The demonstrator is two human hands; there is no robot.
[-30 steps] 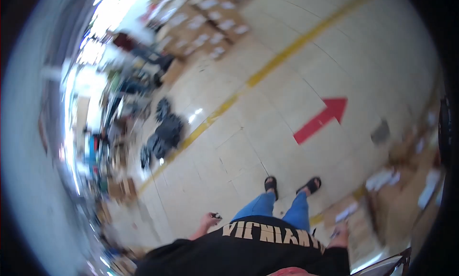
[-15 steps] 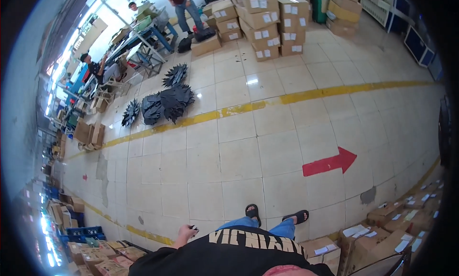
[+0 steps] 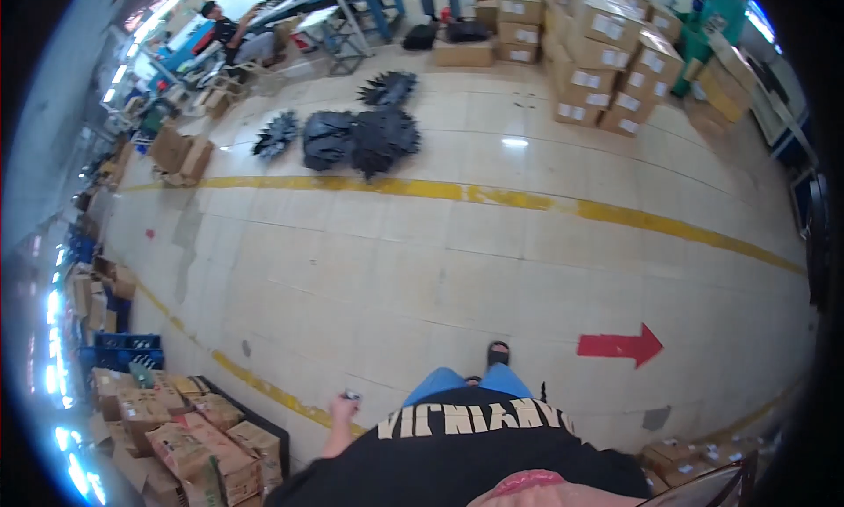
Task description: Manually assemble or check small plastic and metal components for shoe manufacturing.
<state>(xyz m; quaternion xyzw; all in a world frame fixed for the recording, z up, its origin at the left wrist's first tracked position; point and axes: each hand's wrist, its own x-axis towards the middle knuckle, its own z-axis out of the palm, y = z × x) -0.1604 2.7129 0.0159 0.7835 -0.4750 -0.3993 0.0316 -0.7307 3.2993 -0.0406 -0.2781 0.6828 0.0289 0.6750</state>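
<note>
My left hand [image 3: 342, 409] hangs beside my left hip, its fingers closed round a small dark-and-whitish object [image 3: 352, 394] too small to name. My right hand does not show; my body in the black shirt [image 3: 475, 441] hides that side. A thin dark tip [image 3: 543, 391] pokes out past the shirt on the right, and I cannot tell what it belongs to. Below me are blue trousers and a black sandal [image 3: 498, 353] on the tiled floor. Neither hand touches any of the boxes around.
A yellow line [image 3: 431, 190] crosses the floor ahead, with black bundles [image 3: 360, 141] beyond it. Stacked cartons [image 3: 607, 59] stand far right, and a red arrow [image 3: 621, 344] marks the floor. Packages [image 3: 198, 445] lie at lower left. A person [image 3: 230, 37] sits far left; another stands beyond.
My view has swung round: the bundles and stacked cartons sit farther right and higher, and more packages show at lower left. My feet have shifted. The left hand keeps its small object.
</note>
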